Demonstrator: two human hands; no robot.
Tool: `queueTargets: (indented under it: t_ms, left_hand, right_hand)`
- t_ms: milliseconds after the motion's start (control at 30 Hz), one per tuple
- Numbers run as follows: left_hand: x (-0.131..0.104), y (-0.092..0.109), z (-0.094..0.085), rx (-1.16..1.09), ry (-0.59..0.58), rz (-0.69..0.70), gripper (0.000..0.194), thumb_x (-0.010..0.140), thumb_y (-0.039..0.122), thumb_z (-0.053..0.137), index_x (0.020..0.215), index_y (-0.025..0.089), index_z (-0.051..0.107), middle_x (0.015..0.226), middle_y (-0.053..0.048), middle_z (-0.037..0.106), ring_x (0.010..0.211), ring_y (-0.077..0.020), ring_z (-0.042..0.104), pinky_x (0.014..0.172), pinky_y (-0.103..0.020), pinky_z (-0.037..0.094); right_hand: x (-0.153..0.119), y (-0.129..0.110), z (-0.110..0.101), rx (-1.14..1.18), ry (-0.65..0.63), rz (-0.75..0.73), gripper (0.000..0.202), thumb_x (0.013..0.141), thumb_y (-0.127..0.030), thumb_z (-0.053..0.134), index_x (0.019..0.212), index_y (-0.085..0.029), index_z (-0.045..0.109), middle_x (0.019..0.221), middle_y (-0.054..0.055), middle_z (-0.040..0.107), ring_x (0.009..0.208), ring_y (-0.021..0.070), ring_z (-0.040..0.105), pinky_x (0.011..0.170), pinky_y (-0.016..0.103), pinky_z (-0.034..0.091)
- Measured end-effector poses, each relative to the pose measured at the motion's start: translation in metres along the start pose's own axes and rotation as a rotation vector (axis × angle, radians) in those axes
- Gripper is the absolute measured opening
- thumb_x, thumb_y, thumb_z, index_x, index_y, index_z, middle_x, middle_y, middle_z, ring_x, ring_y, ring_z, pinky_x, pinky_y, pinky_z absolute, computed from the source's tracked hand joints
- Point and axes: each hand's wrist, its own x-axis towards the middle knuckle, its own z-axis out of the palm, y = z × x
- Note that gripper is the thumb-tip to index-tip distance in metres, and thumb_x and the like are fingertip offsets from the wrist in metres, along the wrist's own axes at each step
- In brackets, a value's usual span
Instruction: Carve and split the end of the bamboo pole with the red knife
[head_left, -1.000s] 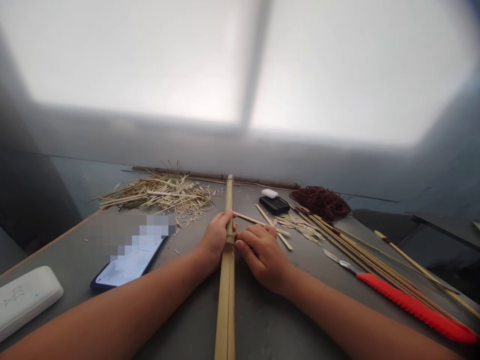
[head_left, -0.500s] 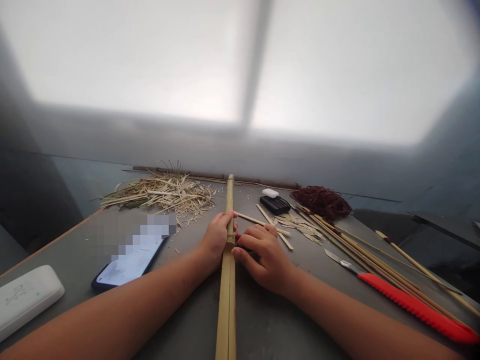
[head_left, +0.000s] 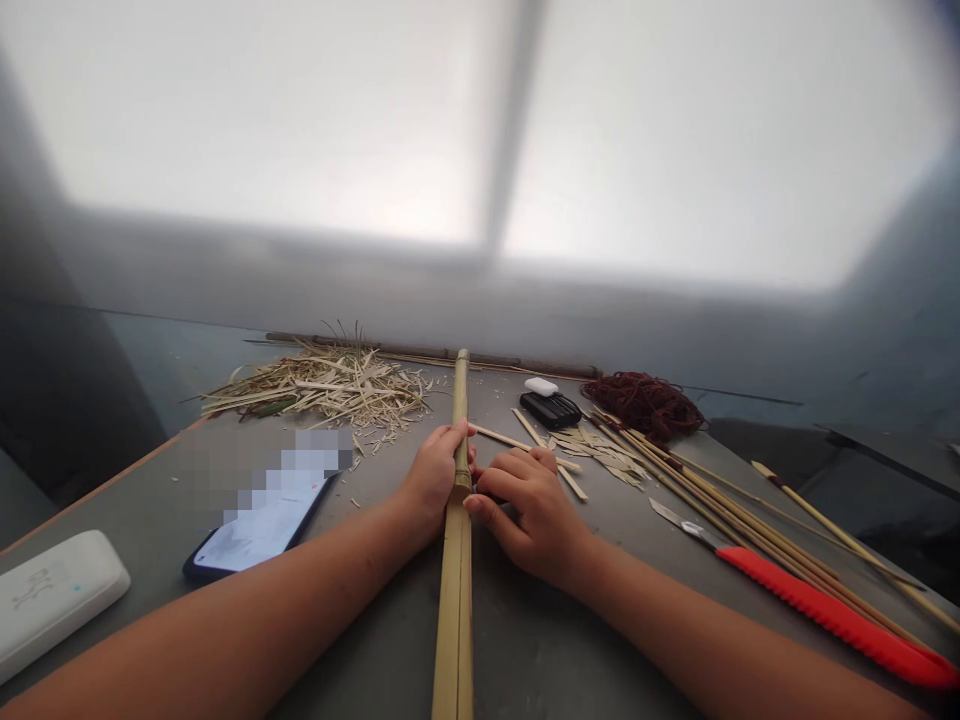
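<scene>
A long pale bamboo pole [head_left: 453,610] runs straight away from me down the middle of the table, with a step cut into it near my hands. My left hand [head_left: 427,482] is closed around it just at the node, thumb on top. From the other side my right hand [head_left: 531,518] grips the pole's edge with curled fingers, its thumb at the cut step. Some of its fingertips are hidden beside the bamboo. To the right of this hand lie thin bamboo strips [head_left: 551,458], apart from it.
Bamboo shavings [head_left: 337,385] are heaped at the back left. A phone [head_left: 259,525] and a white case [head_left: 60,600] lie left. Rightward are a red-handled knife [head_left: 832,610], thin sticks [head_left: 742,515], brown cord [head_left: 643,402] and a black object [head_left: 551,408].
</scene>
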Motion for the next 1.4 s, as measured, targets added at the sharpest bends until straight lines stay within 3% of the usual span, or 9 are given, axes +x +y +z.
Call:
queueTargets:
  t_ms: [467,667,733,867,967,1100,1200,1267,1400]
  left_hand:
    - [0.0037,-0.0026,-0.0024,-0.036,0.001,-0.006,0.016,0.088,0.032,0.054,0.086,0.016,0.051,0.055,0.006,0.045,0.044,-0.0079,0.044,0.045,-0.019,0.038]
    - [0.0047,-0.0027,-0.0027,-0.020,-0.001,-0.020,0.017,0.094,0.030,0.045,0.084,0.018,0.051,0.056,0.005,0.046,0.043,-0.0082,0.044,0.046,-0.020,0.037]
    - [0.0041,-0.0025,-0.0032,-0.010,-0.003,-0.024,0.017,0.094,0.031,0.045,0.083,0.019,0.052,0.058,0.005,0.046,0.045,-0.0087,0.046,0.048,-0.020,0.039]
    - [0.0026,-0.0016,-0.0029,-0.002,0.010,-0.034,0.017,0.093,0.032,0.047,0.082,0.019,0.053,0.059,0.005,0.045,0.046,-0.0088,0.044,0.049,-0.020,0.038]
    - [0.0016,-0.0007,-0.0017,0.001,0.020,-0.034,0.018,0.093,0.030,0.046,0.080,0.019,0.053,0.058,0.004,0.045,0.045,-0.0085,0.041,0.047,-0.020,0.036]
    - [0.0008,-0.0004,-0.0011,-0.014,0.015,-0.017,0.018,0.095,0.027,0.043,0.081,0.019,0.052,0.058,0.005,0.045,0.045,-0.0082,0.043,0.047,-0.020,0.037]
    - [0.0010,-0.0009,-0.0020,-0.016,0.009,-0.020,0.019,0.095,0.028,0.042,0.081,0.019,0.051,0.058,0.005,0.045,0.046,-0.0085,0.044,0.047,-0.020,0.038]
    - [0.0016,-0.0016,-0.0027,-0.018,0.008,-0.021,0.019,0.095,0.029,0.043,0.081,0.019,0.051,0.058,0.004,0.045,0.046,-0.0084,0.043,0.048,-0.020,0.038]
    - [0.0028,-0.0029,-0.0032,0.004,0.003,-0.002,0.016,0.094,0.028,0.045,0.084,0.018,0.052,0.060,0.004,0.046,0.045,-0.0081,0.042,0.046,-0.020,0.036]
  right_hand:
    - [-0.0012,0.0018,0.0014,-0.035,0.088,-0.030,0.051,0.099,-0.053,0.031,0.073,-0.020,0.060,0.072,0.002,0.060,0.072,0.0174,0.051,0.075,0.034,0.027]
    - [-0.0002,0.0081,0.0071,0.023,0.162,0.075,0.064,0.085,-0.077,0.031,0.083,-0.021,0.063,0.078,0.003,0.066,0.076,0.0196,0.058,0.074,0.033,0.031]
    - [0.0002,0.0076,0.0064,0.035,0.174,0.104,0.058,0.087,-0.073,0.039,0.076,-0.020,0.061,0.071,0.002,0.065,0.068,0.0171,0.057,0.072,0.032,0.032]
    - [0.0000,0.0053,0.0041,0.025,0.191,0.119,0.040,0.094,-0.041,0.049,0.061,-0.020,0.055,0.054,-0.002,0.059,0.053,0.0127,0.050,0.066,0.030,0.033]
    - [0.0001,0.0058,0.0048,0.024,0.227,0.111,0.027,0.091,-0.029,0.052,0.068,-0.020,0.062,0.057,-0.001,0.063,0.055,0.0139,0.053,0.066,0.030,0.036]
    - [0.0007,0.0080,0.0066,0.029,0.253,0.126,0.017,0.089,-0.027,0.055,0.097,-0.019,0.067,0.060,-0.002,0.064,0.055,0.0142,0.055,0.067,0.030,0.037]
    - [0.0006,0.0090,0.0069,0.012,0.214,0.110,0.025,0.089,-0.032,0.056,0.069,-0.020,0.062,0.056,-0.002,0.060,0.054,0.0130,0.052,0.066,0.030,0.035]
    - [0.0007,0.0092,0.0069,0.015,0.200,0.089,0.032,0.091,-0.032,0.055,0.061,-0.020,0.058,0.058,-0.001,0.061,0.056,0.0131,0.052,0.067,0.030,0.034]
    - [0.0018,0.0083,0.0060,0.063,0.225,0.119,0.017,0.091,-0.031,0.054,0.093,-0.020,0.067,0.063,-0.001,0.064,0.056,0.0135,0.055,0.069,0.031,0.035]
